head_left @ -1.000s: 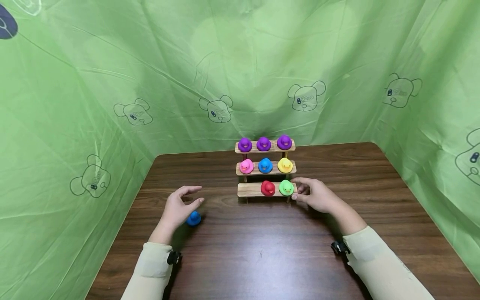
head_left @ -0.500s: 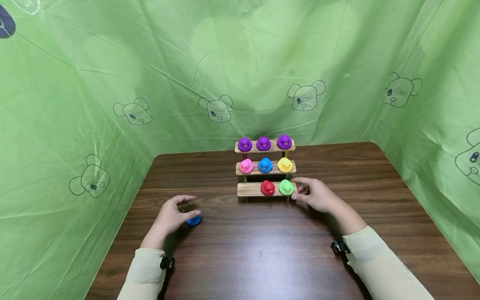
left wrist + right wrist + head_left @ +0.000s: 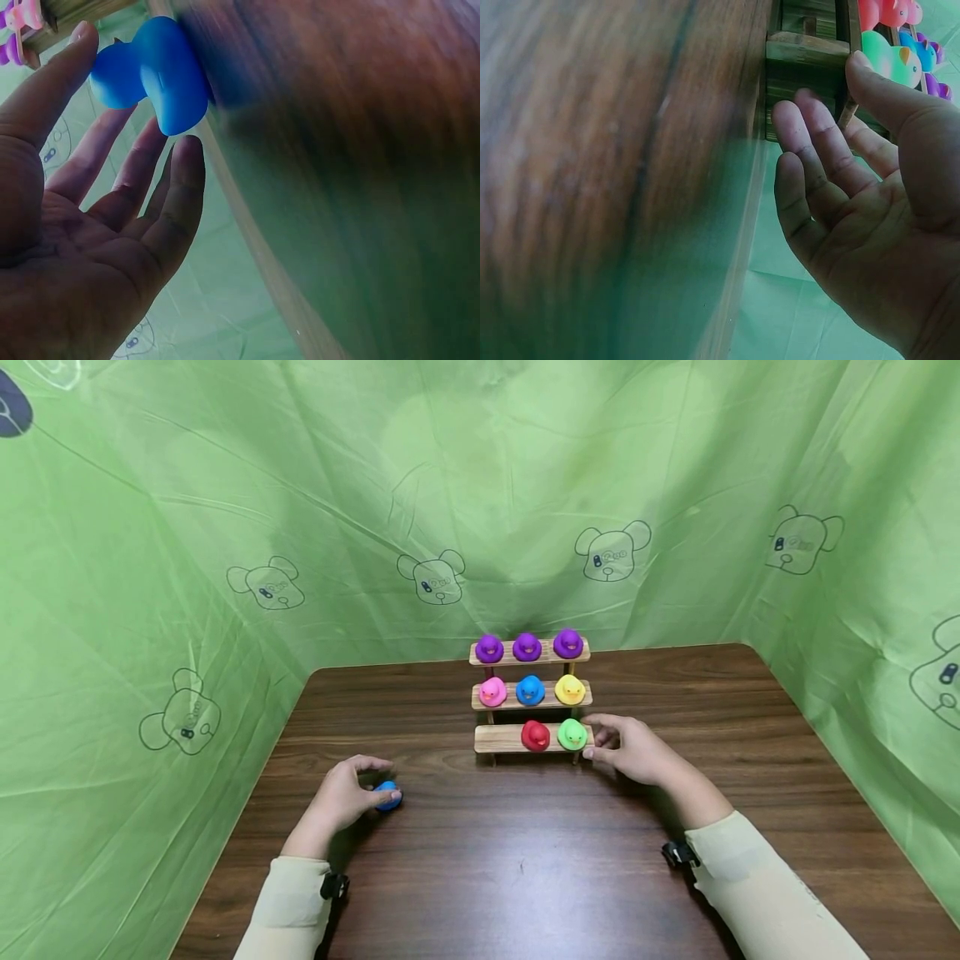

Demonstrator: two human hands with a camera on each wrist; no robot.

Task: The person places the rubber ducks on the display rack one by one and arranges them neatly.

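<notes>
A blue rubber duck (image 3: 388, 796) stands on the table at the left. My left hand (image 3: 341, 795) is around it, the thumb in front and the fingers behind. In the left wrist view a gap shows between the thumb (image 3: 79, 45) and the duck. My right hand (image 3: 633, 750) holds the right end of a three-tier wooden shelf (image 3: 498, 740) at its lowest board, thumb in front and index finger behind. That board carries a red duck (image 3: 536, 736) and a green duck (image 3: 573, 735); its left part is bare.
On the middle board sit a pink duck (image 3: 492, 692), another blue duck (image 3: 530, 691) and a yellow duck (image 3: 570, 690). Three purple ducks (image 3: 527, 647) line the top board. A green curtain (image 3: 517, 485) hangs behind the dark wooden table (image 3: 480, 877).
My left hand has moved down and slightly left, bringing its thumb in front of the blue duck on the table. The right hand has stayed at the shelf.
</notes>
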